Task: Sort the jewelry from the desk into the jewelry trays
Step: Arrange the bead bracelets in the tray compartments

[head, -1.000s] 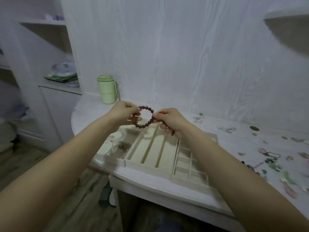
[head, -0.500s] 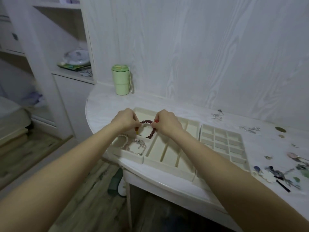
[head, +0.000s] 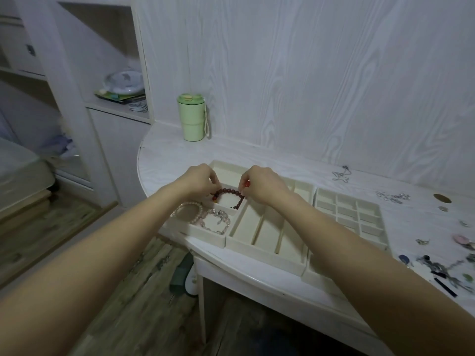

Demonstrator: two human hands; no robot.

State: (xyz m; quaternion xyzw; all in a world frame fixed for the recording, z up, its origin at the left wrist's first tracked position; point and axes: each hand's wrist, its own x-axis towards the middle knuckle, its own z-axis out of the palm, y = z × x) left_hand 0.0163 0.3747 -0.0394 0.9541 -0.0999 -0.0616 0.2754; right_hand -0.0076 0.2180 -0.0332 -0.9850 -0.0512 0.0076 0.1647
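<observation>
Both hands, left (head: 199, 181) & right (head: 262, 185), pinch the dark red round-bead bracelet (head: 228, 196), each grip closed on it, spread open low over the cream left tray w/ big compartments (head: 205, 233), prob. so it lies flat beside the pale pink bead bracelets (head: 203, 217).

Between my left hand (head: 199, 182) and my right hand (head: 262, 185) I am holding a dark red beaded bracelet (head: 228, 195) with one bright orange-red bead. Just below my left hand, pale pink and clear bracelets (head: 203, 217) are lying in a cream tray (head: 203, 235). Beyond my hands a mint green cup (head: 193, 118) is standing against a white wood-grain wall (head: 308, 73).
</observation>
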